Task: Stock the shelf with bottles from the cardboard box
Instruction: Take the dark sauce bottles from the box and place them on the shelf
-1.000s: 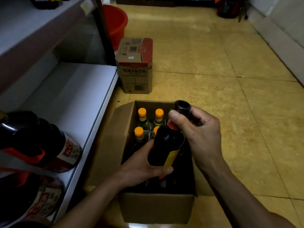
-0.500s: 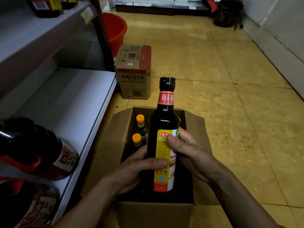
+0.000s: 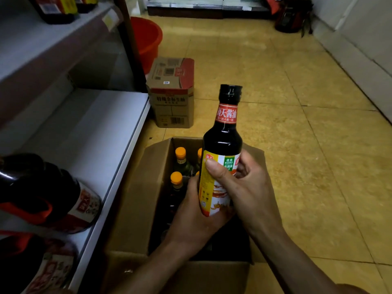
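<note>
Bottle (image 3: 222,143), upright over box (image 3: 137,198).
Left hand (image 3: 191,217) cups base, right hand (image 3: 250,192) wraps label, likely steadying it for shelf (image 3: 91,132).

Tally, as I read it off my feed:
- one dark glass bottle with black cap and yellow label (image 3: 222,143)
- three small orange-capped glass bottles (image 3: 180,154) (an orange sliver beside the dark one could be a fourth, I cannot tell)
- one open brown cardboard box (image 3: 131,198)
- one closed printed cardboard box (image 3: 171,92)
- two large dark jugs with red handles (image 3: 42,194)
- two dark bottles on the upper board (image 3: 57,11)
- two white shelf boards (image 3: 95,128)
- one round red plastic bucket (image 3: 148,39)
</note>
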